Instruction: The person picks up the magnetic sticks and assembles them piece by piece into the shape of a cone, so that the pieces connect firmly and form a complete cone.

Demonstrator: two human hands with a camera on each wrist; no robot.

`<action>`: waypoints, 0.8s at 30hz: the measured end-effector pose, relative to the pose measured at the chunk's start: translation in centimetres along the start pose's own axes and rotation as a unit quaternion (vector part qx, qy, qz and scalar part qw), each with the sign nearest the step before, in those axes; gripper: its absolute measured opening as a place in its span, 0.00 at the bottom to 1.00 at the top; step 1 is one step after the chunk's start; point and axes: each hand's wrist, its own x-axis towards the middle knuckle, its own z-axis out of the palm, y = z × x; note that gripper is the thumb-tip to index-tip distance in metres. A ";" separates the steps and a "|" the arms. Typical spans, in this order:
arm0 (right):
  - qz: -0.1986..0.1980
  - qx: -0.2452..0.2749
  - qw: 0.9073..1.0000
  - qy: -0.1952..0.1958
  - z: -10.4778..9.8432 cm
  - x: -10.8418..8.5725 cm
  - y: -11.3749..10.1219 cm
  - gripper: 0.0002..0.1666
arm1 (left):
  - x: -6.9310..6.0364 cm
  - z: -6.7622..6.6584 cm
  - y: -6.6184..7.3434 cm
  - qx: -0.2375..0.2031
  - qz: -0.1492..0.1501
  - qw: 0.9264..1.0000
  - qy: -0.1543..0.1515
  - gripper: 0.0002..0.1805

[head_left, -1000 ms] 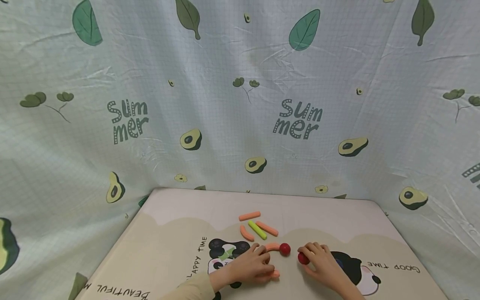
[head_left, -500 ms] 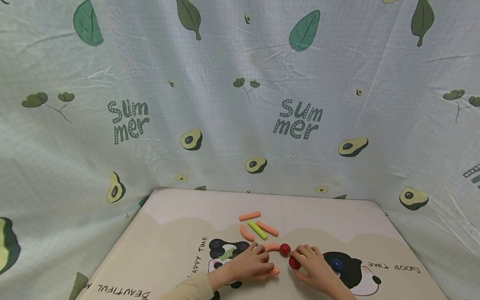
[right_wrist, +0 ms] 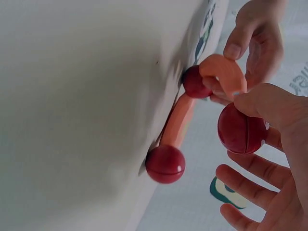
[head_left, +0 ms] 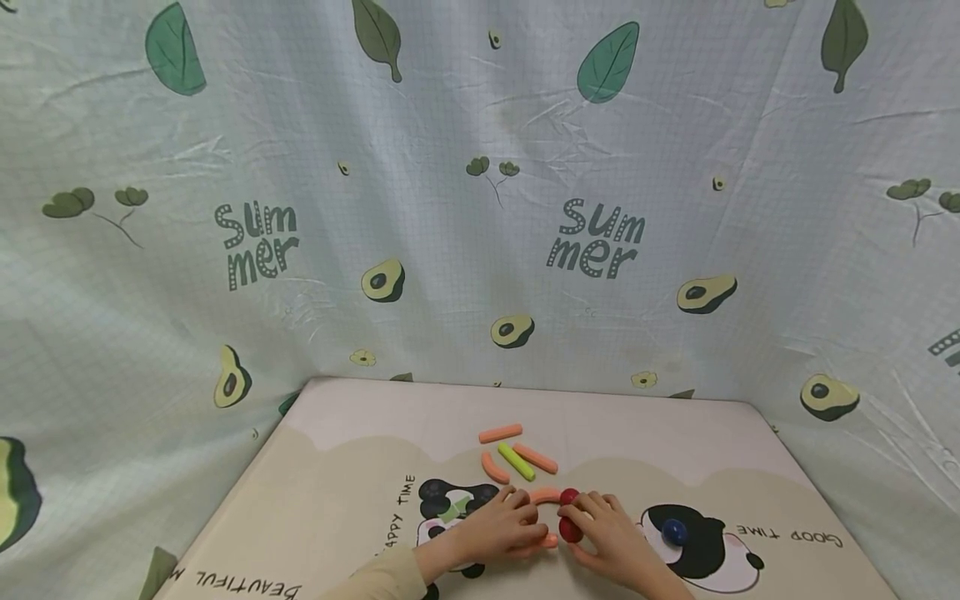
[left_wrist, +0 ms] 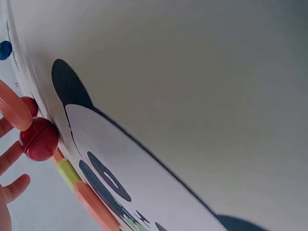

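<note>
In the head view, my left hand (head_left: 487, 533) grips a curved orange piece (head_left: 550, 541), which the right wrist view shows pinched at the thumb. My right hand (head_left: 615, 542) holds a red ball (head_left: 570, 530) between thumb and fingers. That ball (right_wrist: 242, 131) is right at one end of the held orange piece (right_wrist: 226, 72); whether they are joined cannot be told. Behind the hands, another orange piece (head_left: 544, 495) lies against a red ball (head_left: 569, 496). The right wrist view has a red ball at each end of that piece (right_wrist: 177, 122).
A blue ball (head_left: 674, 532) sits on the printed table cover (head_left: 360, 433) to the right. Farther back lie several orange sticks (head_left: 500, 433) and one yellow-green stick (head_left: 516, 461). A patterned curtain (head_left: 450, 250) hangs behind the table.
My right hand has moved left with its red ball, up to the orange piece in my left hand. The blue ball has come into full view. My left hand has barely moved.
</note>
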 end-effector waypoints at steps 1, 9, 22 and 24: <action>-0.001 0.001 1.000 -0.003 0.0 0.0 -0.1 0.27 | 0.0 0.0 0.0 0.001 0.000 1.000 -0.003 0.08; 0.000 -0.002 1.000 -0.020 0.0 0.3 -0.6 0.26 | -0.1 0.0 -0.1 0.005 -0.003 1.000 -0.006 0.08; 0.022 0.009 0.997 -0.069 -0.6 0.4 -0.9 0.25 | 0.2 0.1 0.0 0.001 0.000 1.000 -0.016 0.08; 0.023 0.008 0.997 -0.071 -0.6 0.4 -0.9 0.25 | 0.2 0.1 0.0 0.001 0.003 1.000 -0.016 0.08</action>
